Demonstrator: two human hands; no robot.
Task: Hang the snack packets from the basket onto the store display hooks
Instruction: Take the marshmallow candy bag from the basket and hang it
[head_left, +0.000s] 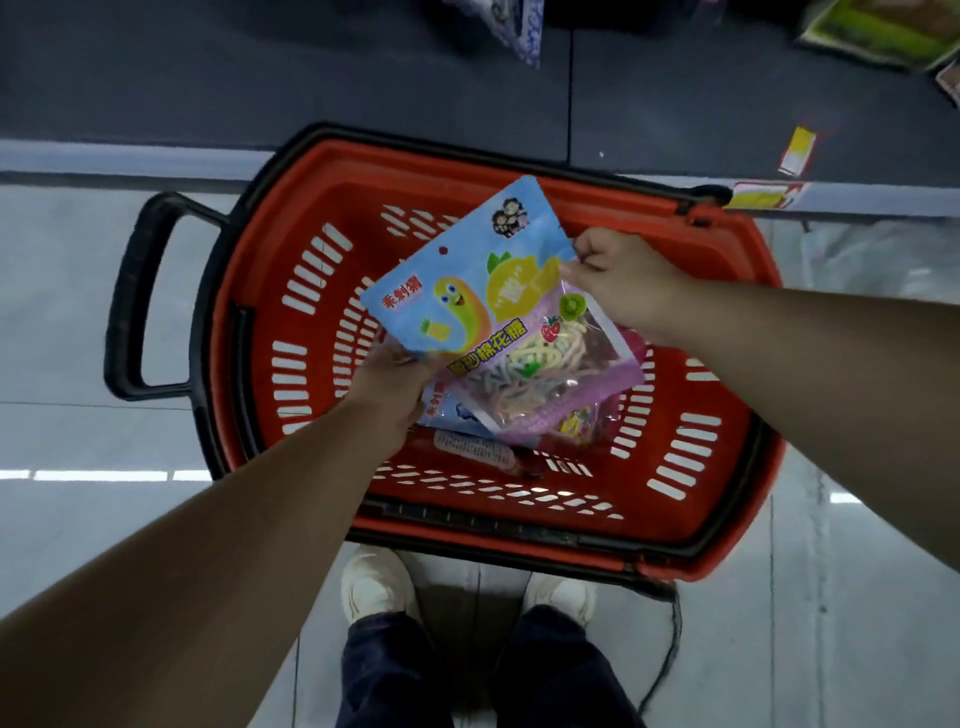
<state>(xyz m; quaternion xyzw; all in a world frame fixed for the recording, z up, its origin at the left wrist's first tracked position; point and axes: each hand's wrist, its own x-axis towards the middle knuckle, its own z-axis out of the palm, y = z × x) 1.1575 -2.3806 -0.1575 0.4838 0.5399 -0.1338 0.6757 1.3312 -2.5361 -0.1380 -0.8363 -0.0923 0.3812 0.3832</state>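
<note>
You've got 1 red basket (691, 457) mid-frame on the floor. Your left hand (387, 387) grips the top snack packet (483, 312) at its lower-left edge, w/ your right hand (618, 283) pinching its right edge, held over the basket. At least 2 more packets (478, 449) lie under it, mostly hidden; exact count unclear. Shelf items at frame top are cut off.
</note>
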